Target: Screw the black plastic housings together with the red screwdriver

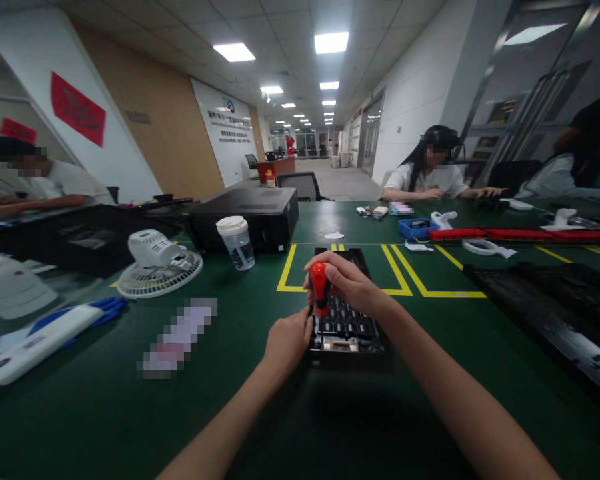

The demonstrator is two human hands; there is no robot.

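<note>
Right hand [347,280]: fingers closed round the handle of a red-and-black screwdriver [319,285], which stands nearly upright, red end uppermost. Shaft runs down toward the near left part of a black panel [354,325] with rows of small rounded cells; whether the tip meets a screw cannot be made out.

Panel position: on the green counter [105,420], below the right hand and just right of the left hand. A silver metal piece [341,345] lies at its near end.

Left hand [286,339]: fingers together, touching the panel's left edge; cannot tell whether they grip it.

Surroundings: beyond the left hand, a white-lidded clear cup [239,245] stands before a black box [275,212]. Farther left of that hand, a white fan [155,257] rests on its round grille. Yellow tape lines [397,268] lie beyond the right hand; farther off, a blue tray [416,229] and a seated co-worker [425,179].
</note>
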